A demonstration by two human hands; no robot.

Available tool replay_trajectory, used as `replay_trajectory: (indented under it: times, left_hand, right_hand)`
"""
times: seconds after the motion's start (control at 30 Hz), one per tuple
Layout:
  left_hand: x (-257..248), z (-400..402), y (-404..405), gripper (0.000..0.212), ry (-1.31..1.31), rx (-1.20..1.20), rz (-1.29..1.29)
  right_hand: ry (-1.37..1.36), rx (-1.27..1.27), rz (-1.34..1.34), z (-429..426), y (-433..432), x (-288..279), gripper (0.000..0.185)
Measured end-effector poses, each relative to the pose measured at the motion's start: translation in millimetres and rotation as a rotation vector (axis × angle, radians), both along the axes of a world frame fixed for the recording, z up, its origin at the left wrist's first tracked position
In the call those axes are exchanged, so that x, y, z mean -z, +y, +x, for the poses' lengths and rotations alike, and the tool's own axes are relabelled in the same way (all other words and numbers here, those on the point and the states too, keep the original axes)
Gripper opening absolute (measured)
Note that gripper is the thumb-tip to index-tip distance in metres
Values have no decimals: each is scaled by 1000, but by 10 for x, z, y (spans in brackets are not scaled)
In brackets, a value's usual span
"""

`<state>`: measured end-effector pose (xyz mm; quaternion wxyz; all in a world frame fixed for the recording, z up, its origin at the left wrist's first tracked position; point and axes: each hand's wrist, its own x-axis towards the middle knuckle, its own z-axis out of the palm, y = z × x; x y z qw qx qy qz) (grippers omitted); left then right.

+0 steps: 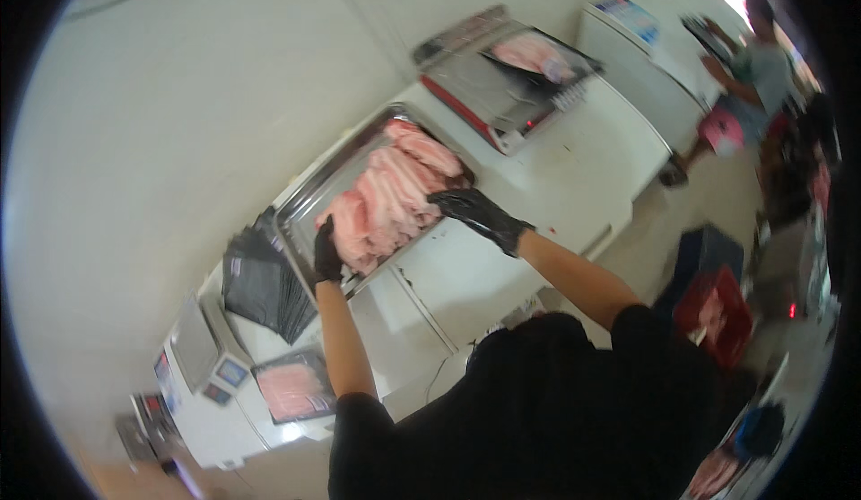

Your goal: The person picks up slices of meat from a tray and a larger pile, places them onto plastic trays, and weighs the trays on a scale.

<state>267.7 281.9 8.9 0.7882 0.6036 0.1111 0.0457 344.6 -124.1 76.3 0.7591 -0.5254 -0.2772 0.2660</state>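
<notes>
Strips of raw, fatty pork lie overlapped in a row in a shallow stainless steel tray. A black glove covers my left hand, which rests against the left end of the meat, inside the tray's near-left corner. Blur hides whether its fingers grip the meat. My right hand, also in a black glove, reaches over the tray's near right edge. Its fingers are stretched out flat and meet the side of the strips, with nothing visibly held in them.
The tray stands on a white chest freezer. Left of it are a stack of black trays, a digital scale and a wrapped meat pack. Right are a wrapping machine with packed meat, and another person. Behind stands a red crate.
</notes>
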Motion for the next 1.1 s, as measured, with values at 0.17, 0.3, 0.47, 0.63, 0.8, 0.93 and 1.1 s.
replay_trajectory:
  times: [0.17,0.3,0.47,0.63,0.8,0.93,1.1]
  left_hand:
    - [-296,-19,67,46,145,-15,-82]
    - [-580,-336,133,47,351,-259,196]
    - [-672,-1048,-274,48,86,-353,472]
    - [-428,-1957,-1329,35,-74,-769,636]
    - [-230,-2626,-1931,40,-7,-787,1342]
    - [-205,-2761,-2030,45,-128,-892,1246]
    - [-248,-2907,-2107,42,-121,-964,1298]
  right_hand:
    - [-448,230,-178,-163,179,-81,37]
    - [-487,221,-189,-429,3,-177,37]
    - [-242,145,-240,-792,-530,-73,37]
    - [-87,250,-304,-988,-880,170,34]
    - [-310,341,-340,-921,-721,167,33]
    - [-675,322,-405,-638,-374,-109,37]
    - [-825,260,-419,-188,258,-515,48]
